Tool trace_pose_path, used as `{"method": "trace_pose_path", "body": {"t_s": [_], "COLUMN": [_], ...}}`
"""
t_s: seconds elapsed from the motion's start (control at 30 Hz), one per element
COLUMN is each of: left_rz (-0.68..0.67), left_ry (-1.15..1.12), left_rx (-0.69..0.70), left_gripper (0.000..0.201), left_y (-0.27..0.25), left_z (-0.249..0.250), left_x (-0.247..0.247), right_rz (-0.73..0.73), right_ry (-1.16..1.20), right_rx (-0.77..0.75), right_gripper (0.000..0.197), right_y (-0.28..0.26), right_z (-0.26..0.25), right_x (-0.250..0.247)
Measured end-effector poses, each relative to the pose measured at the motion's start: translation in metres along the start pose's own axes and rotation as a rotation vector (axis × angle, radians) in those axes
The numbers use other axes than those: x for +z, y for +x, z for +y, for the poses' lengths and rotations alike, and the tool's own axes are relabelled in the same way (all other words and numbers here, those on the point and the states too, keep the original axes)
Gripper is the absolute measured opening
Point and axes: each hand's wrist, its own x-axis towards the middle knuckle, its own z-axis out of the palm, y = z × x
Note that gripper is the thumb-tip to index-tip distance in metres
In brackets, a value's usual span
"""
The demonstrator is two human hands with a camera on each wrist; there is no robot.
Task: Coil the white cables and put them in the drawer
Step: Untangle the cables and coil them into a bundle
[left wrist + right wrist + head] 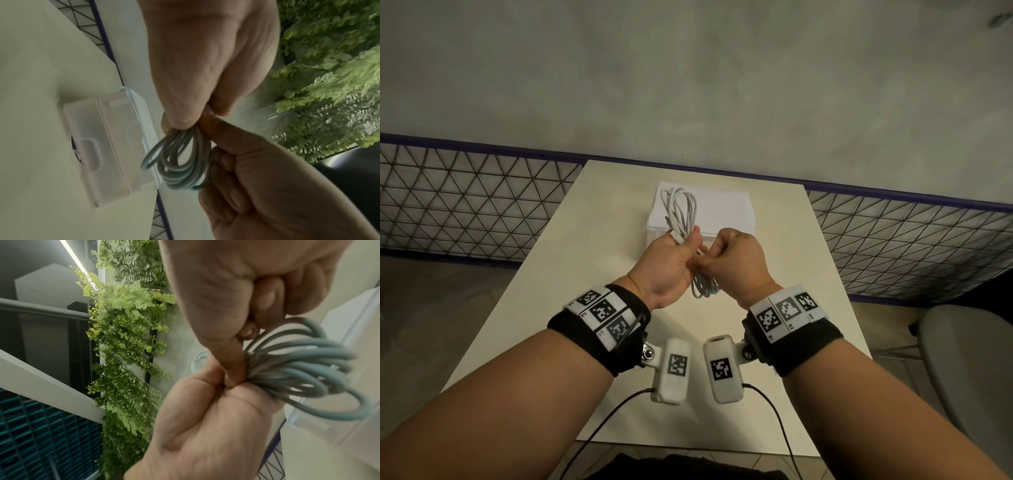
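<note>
A white cable (680, 205) is gathered into a long bundle of several loops, held above the table (808, 308). My left hand (685, 240) grips the middle of the bundle, thumb over it. Loops stick out beyond the hand and hang below it. My right hand (705, 262) pinches the strands right beside the left thumb. The left wrist view shows the hanging loops (180, 162) between both hands. In the right wrist view the loops (298, 363) fan out to the right. A small white plastic drawer unit (722, 209) stands behind the hands, its translucent fronts (107, 146) closed.
The table is narrow, with its far edge against a mesh railing (465, 198). A grey chair (962, 377) stands at the right. Thin black leads (606, 421) hang from my wrist cameras near the table's front edge. A wall of ferns (127, 337) shows in the wrist views.
</note>
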Motion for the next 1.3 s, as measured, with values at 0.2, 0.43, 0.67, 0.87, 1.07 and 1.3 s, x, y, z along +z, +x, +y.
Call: {"method": "trace_pose_path", "body": {"t_s": [0.2,0.43,0.67,0.87,1.07,1.3], "left_rz": [0.021,-0.239,-0.437,-0.333,-0.333,-0.239], "left_ry": [-0.027,0.249,0.493,0.513,0.549,0.173], "left_rx": [-0.028,-0.118,-0.127,-0.022,-0.009,-0.025], "left_gripper": [0.018,0.012,0.010,0.037,0.021,0.032], "left_y": [-0.003,-0.013,-0.024,-0.021,-0.023,-0.018], "left_z": [0.003,0.002,0.003,0.004,-0.001,-0.005], "left_x": [-0.007,-0.004,0.008,0.009,0.012,0.000], "right_rz": [-0.257,-0.275,-0.203,-0.083,-0.139,-0.457], "right_ry": [0.315,0.673,0.598,0.609,0.661,0.812], "right_rx": [0.088,0.153,-0.069,-0.079,-0.031,0.112], "right_gripper": [0.031,0.077,0.045,0.028,0.035,0.115], "right_y": [-0.004,-0.002,-0.009,-0.010,-0.013,-0.014], "right_z": [0.006,-0.014,-0.019,-0.020,-0.014,0.003], "right_x": [-0.019,-0.039,-0.029,-0.024,-0.023,-0.032]}}
